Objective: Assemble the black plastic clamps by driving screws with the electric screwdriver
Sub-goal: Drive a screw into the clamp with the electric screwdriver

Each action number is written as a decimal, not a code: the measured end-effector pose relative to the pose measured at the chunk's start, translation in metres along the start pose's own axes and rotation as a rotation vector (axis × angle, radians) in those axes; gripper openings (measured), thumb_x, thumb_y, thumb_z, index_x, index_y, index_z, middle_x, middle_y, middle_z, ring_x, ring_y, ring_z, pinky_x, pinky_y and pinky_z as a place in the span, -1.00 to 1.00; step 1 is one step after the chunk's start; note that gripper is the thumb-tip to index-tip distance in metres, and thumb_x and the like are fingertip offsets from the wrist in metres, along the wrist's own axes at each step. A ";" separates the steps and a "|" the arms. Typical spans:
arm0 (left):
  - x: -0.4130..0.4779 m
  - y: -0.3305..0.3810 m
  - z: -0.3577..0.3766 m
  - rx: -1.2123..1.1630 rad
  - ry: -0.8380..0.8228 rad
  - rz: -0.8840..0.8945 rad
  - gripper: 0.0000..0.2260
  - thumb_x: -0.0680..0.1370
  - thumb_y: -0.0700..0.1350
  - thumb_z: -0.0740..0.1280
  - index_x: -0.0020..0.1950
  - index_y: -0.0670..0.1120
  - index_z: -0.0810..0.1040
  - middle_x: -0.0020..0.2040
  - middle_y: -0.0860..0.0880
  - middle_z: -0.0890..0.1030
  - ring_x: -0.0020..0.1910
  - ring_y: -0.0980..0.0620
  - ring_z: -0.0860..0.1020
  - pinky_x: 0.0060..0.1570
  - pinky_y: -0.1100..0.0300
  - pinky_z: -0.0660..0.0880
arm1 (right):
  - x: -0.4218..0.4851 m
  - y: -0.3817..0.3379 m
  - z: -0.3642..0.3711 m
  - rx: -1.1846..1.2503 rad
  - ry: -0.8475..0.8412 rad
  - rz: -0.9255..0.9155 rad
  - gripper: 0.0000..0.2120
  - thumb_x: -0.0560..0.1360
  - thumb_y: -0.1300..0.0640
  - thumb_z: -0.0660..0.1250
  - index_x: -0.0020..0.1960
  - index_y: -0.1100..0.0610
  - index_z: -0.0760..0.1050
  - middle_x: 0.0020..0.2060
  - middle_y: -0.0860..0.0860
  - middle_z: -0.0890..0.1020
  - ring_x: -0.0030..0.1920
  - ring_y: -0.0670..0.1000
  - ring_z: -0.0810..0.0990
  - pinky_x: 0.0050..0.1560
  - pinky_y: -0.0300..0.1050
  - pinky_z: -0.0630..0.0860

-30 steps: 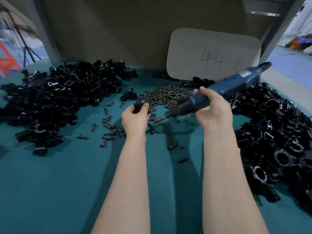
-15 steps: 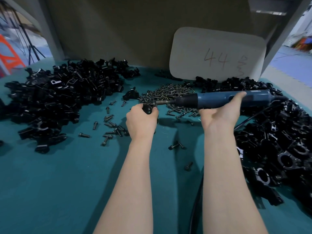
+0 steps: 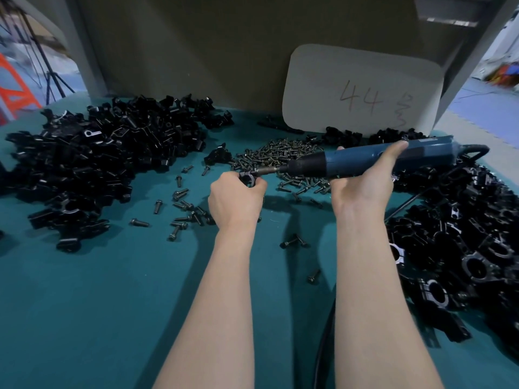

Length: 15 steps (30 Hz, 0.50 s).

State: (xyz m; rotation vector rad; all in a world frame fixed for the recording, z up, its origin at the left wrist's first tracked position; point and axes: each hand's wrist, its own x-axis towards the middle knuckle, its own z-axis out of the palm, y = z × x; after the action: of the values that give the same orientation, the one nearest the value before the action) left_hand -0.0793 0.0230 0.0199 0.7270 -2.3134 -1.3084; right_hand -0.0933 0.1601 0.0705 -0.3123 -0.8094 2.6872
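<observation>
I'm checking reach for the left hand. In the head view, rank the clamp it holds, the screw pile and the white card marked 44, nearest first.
1. clamp: gripped in the left hand.
2. screw pile: just beyond, slightly right.
3. white card: at the back right.

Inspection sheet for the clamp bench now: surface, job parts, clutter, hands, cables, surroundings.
Surface: teal table mat.
Job's things: small black plastic clamp at the bit of the blue electric screwdriver; heap of dark metal screws behind; black clamp-part heaps, left and right.
Clutter: loose screws scattered beside the left wrist.
Hands: left hand grips the clamp; right hand holds the screwdriver.
Cables: black cord leaves the screwdriver's rear; black cable at the near edge.
Surroundings: pale card marked 44 at the back panel; orange frame far left.
</observation>
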 end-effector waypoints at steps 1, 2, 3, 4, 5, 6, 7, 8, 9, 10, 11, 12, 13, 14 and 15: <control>0.000 0.000 0.000 0.018 0.005 0.008 -0.80 0.47 0.03 0.39 -0.27 -0.02 0.51 -0.40 0.04 0.47 -0.33 -0.06 0.53 -0.38 0.19 0.35 | -0.001 0.001 0.001 0.007 -0.014 -0.018 -0.50 0.57 -0.19 0.19 0.38 0.06 0.24 0.09 0.01 0.53 0.01 0.04 0.61 0.05 -0.07 0.58; 0.000 0.000 0.001 0.030 0.011 0.016 -0.81 0.48 0.03 0.39 -0.25 -0.05 0.53 -0.40 0.03 0.47 -0.33 -0.08 0.52 -0.36 0.19 0.35 | -0.002 0.002 0.002 0.008 -0.032 -0.042 -0.50 0.58 -0.17 0.18 0.41 0.05 0.21 0.06 0.01 0.54 0.00 0.03 0.62 0.03 -0.10 0.57; -0.001 0.000 0.001 0.035 0.013 0.021 -0.81 0.48 0.02 0.39 -0.24 -0.07 0.54 -0.40 0.02 0.47 -0.32 -0.08 0.51 -0.35 0.19 0.34 | -0.004 0.004 0.004 0.011 -0.053 -0.065 -0.53 0.59 -0.15 0.17 0.41 0.04 0.20 0.01 0.01 0.55 -0.02 0.02 0.63 0.03 -0.11 0.57; -0.001 0.000 0.002 0.036 0.013 0.022 -0.80 0.48 0.02 0.39 -0.24 -0.09 0.55 -0.39 0.01 0.48 -0.32 -0.09 0.51 -0.35 0.18 0.34 | -0.005 0.005 0.005 0.020 -0.077 -0.089 -0.57 0.60 -0.13 0.16 0.38 0.03 0.19 0.00 0.01 0.56 -0.04 0.00 0.64 0.05 -0.12 0.57; -0.002 0.000 0.003 0.033 0.013 0.018 -0.80 0.48 0.02 0.38 -0.22 -0.10 0.57 -0.37 -0.01 0.51 -0.31 -0.10 0.51 -0.34 0.18 0.34 | -0.006 0.007 0.007 0.028 -0.104 -0.112 -0.61 0.60 -0.11 0.17 0.35 0.01 0.19 0.03 0.02 0.56 -0.05 -0.03 0.66 0.09 -0.12 0.56; -0.002 0.000 0.003 0.029 0.014 0.010 -0.80 0.48 0.02 0.38 -0.20 -0.10 0.58 -0.35 -0.03 0.53 -0.30 -0.10 0.52 -0.33 0.17 0.36 | -0.008 0.008 0.009 0.029 -0.127 -0.128 -0.64 0.60 -0.09 0.17 0.33 0.00 0.19 0.09 0.04 0.56 -0.03 -0.03 0.66 0.15 -0.12 0.54; -0.002 0.000 0.002 0.022 0.019 0.001 -0.81 0.48 0.02 0.39 -0.19 -0.10 0.58 -0.32 -0.04 0.55 -0.28 -0.10 0.52 -0.31 0.17 0.37 | -0.009 0.010 0.010 0.022 -0.139 -0.135 -0.65 0.61 -0.08 0.17 0.32 -0.01 0.20 0.16 0.06 0.54 0.02 -0.02 0.65 0.21 -0.10 0.51; -0.001 -0.001 0.001 0.013 0.029 -0.008 -0.81 0.48 0.02 0.39 -0.17 -0.09 0.58 -0.31 -0.04 0.55 -0.28 -0.09 0.53 -0.31 0.17 0.38 | -0.011 0.012 0.011 0.016 -0.138 -0.137 -0.63 0.61 -0.08 0.17 0.34 -0.01 0.20 0.22 0.09 0.52 0.05 0.00 0.64 0.26 -0.08 0.48; 0.001 -0.001 -0.001 0.006 0.044 -0.013 -0.82 0.48 0.02 0.39 -0.16 -0.08 0.58 -0.31 -0.04 0.55 -0.28 -0.09 0.53 -0.30 0.17 0.39 | -0.012 0.014 0.012 0.019 -0.127 -0.135 -0.58 0.60 -0.08 0.17 0.39 0.00 0.18 0.27 0.10 0.50 0.06 0.01 0.63 0.27 -0.07 0.47; 0.002 -0.001 -0.001 0.003 0.060 -0.014 -0.83 0.48 0.02 0.39 -0.15 -0.08 0.58 -0.31 -0.04 0.55 -0.28 -0.08 0.52 -0.30 0.17 0.39 | -0.012 0.016 0.011 0.032 -0.113 -0.131 -0.51 0.60 -0.09 0.17 0.46 0.02 0.13 0.29 0.11 0.49 0.05 0.01 0.63 0.27 -0.07 0.47; 0.003 -0.001 -0.002 0.004 0.074 -0.009 -0.83 0.48 0.02 0.39 -0.16 -0.08 0.58 -0.33 -0.02 0.53 -0.29 -0.08 0.51 -0.31 0.17 0.38 | -0.012 0.017 0.011 0.051 -0.102 -0.127 -0.45 0.60 -0.09 0.18 0.50 0.03 0.08 0.29 0.10 0.49 0.03 0.00 0.64 0.27 -0.08 0.47; 0.003 0.000 -0.002 0.006 0.084 -0.003 -0.83 0.48 0.02 0.39 -0.17 -0.08 0.57 -0.36 0.00 0.50 -0.31 -0.07 0.50 -0.31 0.17 0.35 | -0.013 0.018 0.011 0.065 -0.095 -0.124 -0.42 0.60 -0.09 0.18 0.52 0.03 0.05 0.25 0.08 0.51 0.02 0.00 0.63 0.25 -0.09 0.48; 0.003 0.000 -0.002 0.010 0.090 0.001 -0.83 0.48 0.02 0.39 -0.18 -0.07 0.57 -0.39 0.02 0.46 -0.32 -0.06 0.48 -0.31 0.18 0.34 | -0.013 0.018 0.012 0.073 -0.092 -0.122 -0.42 0.60 -0.08 0.18 0.53 0.03 0.04 0.20 0.06 0.53 0.04 0.01 0.63 0.25 -0.09 0.48; 0.002 0.001 -0.002 0.015 0.093 0.004 -0.83 0.49 0.02 0.38 -0.18 -0.07 0.57 -0.40 0.04 0.44 -0.32 -0.05 0.47 -0.30 0.18 0.32 | -0.014 0.018 0.013 0.077 -0.092 -0.119 -0.42 0.60 -0.08 0.18 0.53 0.03 0.05 0.19 0.06 0.53 0.07 0.03 0.62 0.25 -0.08 0.48; 0.002 0.000 -0.002 0.020 0.094 0.004 -0.83 0.49 0.02 0.38 -0.18 -0.08 0.57 -0.40 0.04 0.43 -0.32 -0.05 0.47 -0.30 0.18 0.32 | -0.014 0.018 0.014 0.076 -0.096 -0.118 -0.43 0.60 -0.08 0.18 0.52 0.02 0.05 0.23 0.07 0.52 0.09 0.04 0.62 0.27 -0.07 0.47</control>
State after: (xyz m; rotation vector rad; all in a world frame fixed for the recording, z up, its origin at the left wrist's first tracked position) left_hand -0.0800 0.0205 0.0215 0.7734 -2.2554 -1.2241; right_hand -0.0886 0.1341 0.0733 -0.1147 -0.7263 2.6312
